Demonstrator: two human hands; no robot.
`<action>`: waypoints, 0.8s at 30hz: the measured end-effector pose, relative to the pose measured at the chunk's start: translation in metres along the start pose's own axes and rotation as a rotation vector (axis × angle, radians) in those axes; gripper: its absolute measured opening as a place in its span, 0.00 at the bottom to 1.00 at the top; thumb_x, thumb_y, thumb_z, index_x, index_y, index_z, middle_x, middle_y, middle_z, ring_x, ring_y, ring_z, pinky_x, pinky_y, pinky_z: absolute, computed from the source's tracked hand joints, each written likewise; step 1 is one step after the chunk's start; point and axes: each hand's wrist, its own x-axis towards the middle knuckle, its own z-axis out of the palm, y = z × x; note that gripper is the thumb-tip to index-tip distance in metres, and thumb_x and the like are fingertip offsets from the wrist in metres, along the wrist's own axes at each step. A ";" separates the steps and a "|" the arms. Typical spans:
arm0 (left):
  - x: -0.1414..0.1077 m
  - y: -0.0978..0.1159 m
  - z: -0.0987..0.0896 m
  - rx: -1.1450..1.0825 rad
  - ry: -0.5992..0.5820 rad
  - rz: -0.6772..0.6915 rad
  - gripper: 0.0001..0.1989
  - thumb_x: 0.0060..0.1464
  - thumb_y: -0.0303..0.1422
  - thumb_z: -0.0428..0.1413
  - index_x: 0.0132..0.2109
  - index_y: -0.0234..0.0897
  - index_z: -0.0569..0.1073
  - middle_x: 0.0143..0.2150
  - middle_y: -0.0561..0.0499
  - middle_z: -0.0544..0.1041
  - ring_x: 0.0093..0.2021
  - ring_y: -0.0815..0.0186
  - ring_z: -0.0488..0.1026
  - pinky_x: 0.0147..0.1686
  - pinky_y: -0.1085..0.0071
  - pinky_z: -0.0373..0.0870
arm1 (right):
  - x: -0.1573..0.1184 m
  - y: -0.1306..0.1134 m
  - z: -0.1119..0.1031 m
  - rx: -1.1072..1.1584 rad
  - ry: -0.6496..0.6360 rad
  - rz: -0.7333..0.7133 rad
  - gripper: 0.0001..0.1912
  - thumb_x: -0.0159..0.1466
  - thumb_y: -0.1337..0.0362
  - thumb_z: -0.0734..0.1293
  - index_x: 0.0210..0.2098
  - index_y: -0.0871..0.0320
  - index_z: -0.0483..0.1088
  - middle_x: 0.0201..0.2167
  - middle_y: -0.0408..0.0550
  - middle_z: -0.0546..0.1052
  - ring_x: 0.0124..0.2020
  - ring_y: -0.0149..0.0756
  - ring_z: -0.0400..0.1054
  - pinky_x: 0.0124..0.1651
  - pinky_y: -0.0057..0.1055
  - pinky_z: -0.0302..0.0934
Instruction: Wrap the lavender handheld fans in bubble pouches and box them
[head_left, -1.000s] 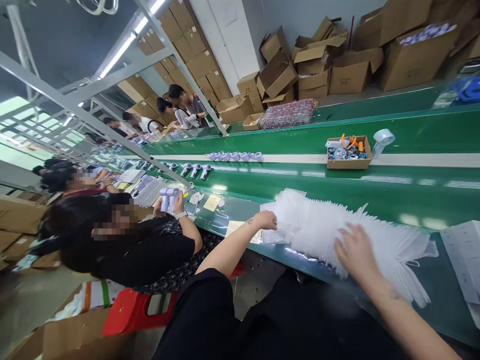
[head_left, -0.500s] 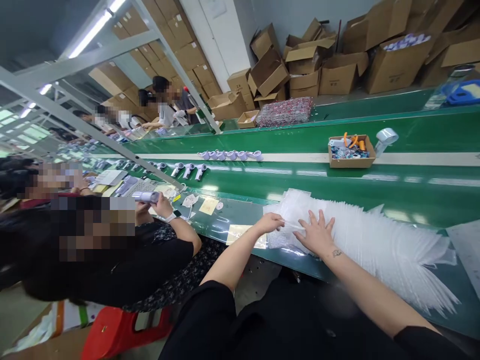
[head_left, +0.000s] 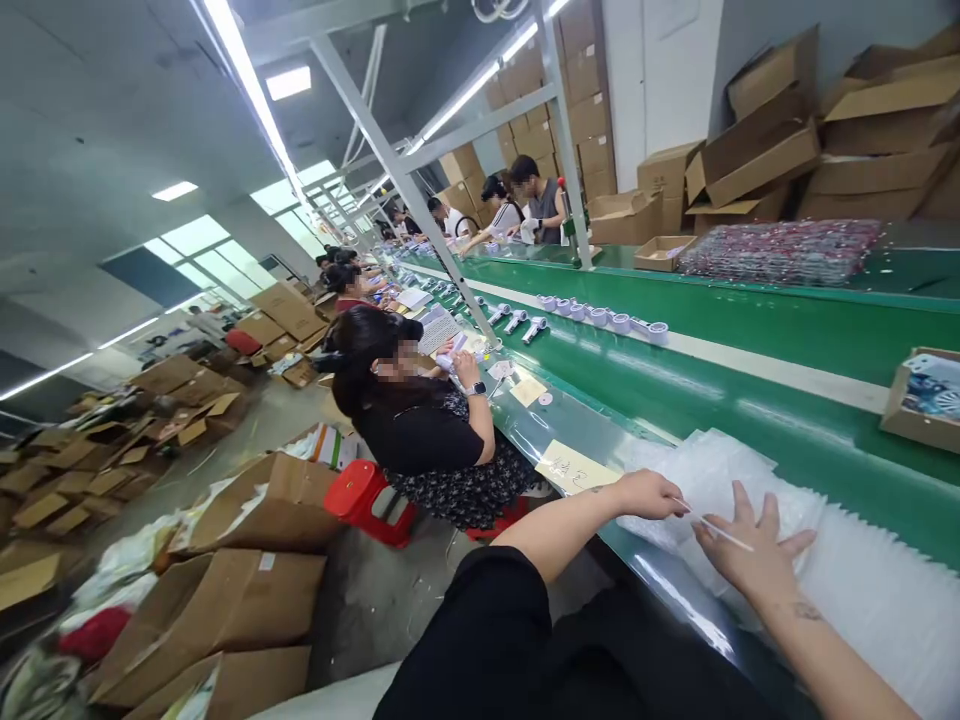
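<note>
Translucent white bubble-wrap bags (head_left: pixel 881 575) lie fanned in a long overlapping row on the green bench at the lower right. My left hand (head_left: pixel 649 494) is closed in a pinch on the edge of a bubble-wrap bag at the row's left end, and that edge shows as a thin white line towards my other hand. My right hand (head_left: pixel 752 548) rests over the bags with its fingers spread, palm down; its thumb side is close to the pinched edge. What lies under the palm is hidden.
A yellow paper with writing (head_left: pixel 574 466) lies left of my hands. On the belt are handheld fans (head_left: pixel 534 329), round lilac parts (head_left: pixel 620 322) and a parts box (head_left: pixel 922 400). A co-worker (head_left: pixel 420 430) sits at my left holding a lilac item. Cartons (head_left: pixel 247 590) stand on the floor.
The view has swung left, bringing the aisle and floor cartons into sight. My left hand still pinches the bag edge, now seen as a thin line; my right hand stays spread on the bags.
</note>
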 end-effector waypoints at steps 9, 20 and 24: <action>-0.042 0.014 -0.023 0.160 0.339 -0.174 0.12 0.55 0.36 0.50 0.39 0.43 0.78 0.38 0.54 0.79 0.40 0.67 0.73 0.37 0.76 0.65 | 0.000 0.014 -0.003 -0.041 -0.208 0.038 0.20 0.62 0.61 0.54 0.37 0.52 0.78 0.66 0.54 0.51 0.65 0.70 0.27 0.51 0.74 0.17; -0.073 0.041 -0.088 0.547 0.504 -0.244 0.14 0.54 0.31 0.48 0.43 0.45 0.77 0.41 0.51 0.79 0.43 0.61 0.72 0.39 0.71 0.64 | 0.001 0.022 -0.011 0.009 -0.240 -0.004 0.20 0.61 0.67 0.56 0.45 0.60 0.75 0.68 0.56 0.46 0.65 0.66 0.22 0.52 0.71 0.14; -0.108 0.043 -0.132 0.693 0.716 -0.311 0.13 0.53 0.34 0.48 0.39 0.43 0.77 0.34 0.52 0.78 0.38 0.63 0.72 0.34 0.74 0.63 | 0.002 0.024 -0.011 0.061 -0.236 -0.003 0.19 0.61 0.66 0.57 0.45 0.61 0.75 0.68 0.56 0.45 0.65 0.66 0.21 0.53 0.70 0.13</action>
